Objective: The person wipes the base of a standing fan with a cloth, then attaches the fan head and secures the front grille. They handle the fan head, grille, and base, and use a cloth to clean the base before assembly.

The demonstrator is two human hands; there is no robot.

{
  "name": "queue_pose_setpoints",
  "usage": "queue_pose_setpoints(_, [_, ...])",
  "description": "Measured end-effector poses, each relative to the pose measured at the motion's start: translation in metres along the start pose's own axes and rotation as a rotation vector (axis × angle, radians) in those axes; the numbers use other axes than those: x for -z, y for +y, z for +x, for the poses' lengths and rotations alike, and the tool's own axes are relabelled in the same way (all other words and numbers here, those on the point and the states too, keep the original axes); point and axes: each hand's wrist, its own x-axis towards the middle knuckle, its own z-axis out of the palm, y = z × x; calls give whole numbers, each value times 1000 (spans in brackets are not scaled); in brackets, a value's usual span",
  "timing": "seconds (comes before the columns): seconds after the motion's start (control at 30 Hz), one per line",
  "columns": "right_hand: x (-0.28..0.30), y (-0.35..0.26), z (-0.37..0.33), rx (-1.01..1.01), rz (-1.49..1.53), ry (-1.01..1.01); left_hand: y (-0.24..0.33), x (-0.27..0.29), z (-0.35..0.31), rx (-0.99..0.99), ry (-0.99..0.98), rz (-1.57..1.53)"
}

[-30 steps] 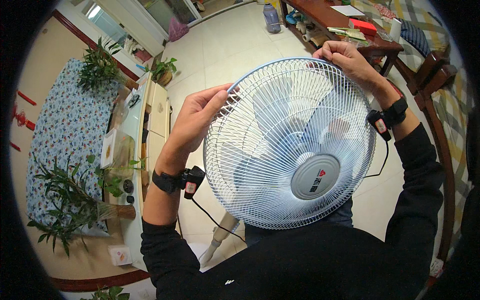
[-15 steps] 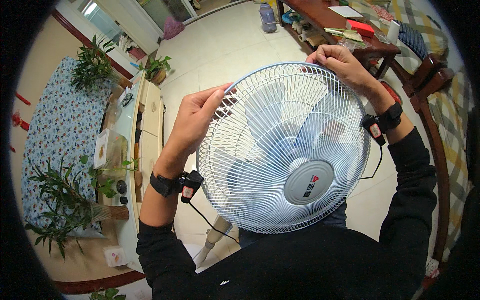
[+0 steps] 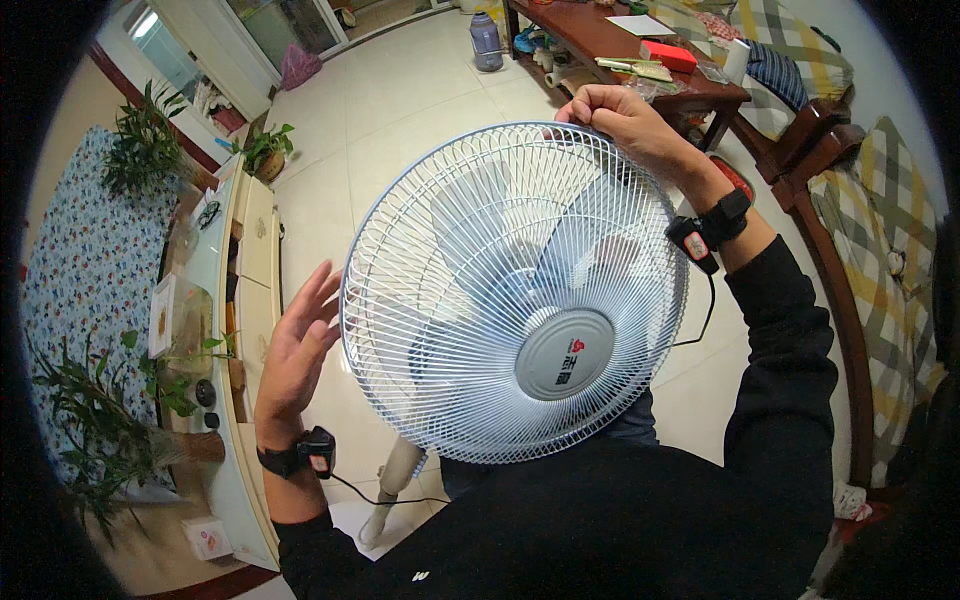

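Note:
A large round electric fan (image 3: pixel 565 354) tilts up in front of me, with its wire grille facing me and pale blue blades behind the wires. Part of its light grey pole (image 3: pixel 398 468) shows at the lower left. My right hand (image 3: pixel 615 112) grips the grille's rim at the upper right, its fingertips curled over the edge. Beside the left rim, my left hand (image 3: pixel 302 352) is open, fingers spread and pointing up, seemingly just off the wires. Each wrist wears a black strap with a small cabled device.
A low cabinet (image 3: pixel 255 235) with plants runs along the left. At the back right stands a dark wooden table (image 3: pixel 560 25) with a red box (image 3: pixel 668 56). A wooden sofa (image 3: pixel 815 190) lines the right. A purple-grey flask (image 3: pixel 486 42) stands on the tiled floor.
My left hand has let go of the rim and moved down along the fan's left side. My right hand stays on the rim. The whole view has shifted slightly.

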Motion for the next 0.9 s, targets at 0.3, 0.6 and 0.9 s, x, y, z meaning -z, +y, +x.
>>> queue_pose_setpoints(0.3, [14,13,0,23,-201,-26,-112,-61,-126,215,341,-327])
queue_pose_setpoints(0.6, [33,20,7,-45,-381,86,-194,-150,-172,145,512,-616])
queue_pose_setpoints(0.9, [65,35,15,-3,-224,5,-213,-155,-168,225,423,-612])
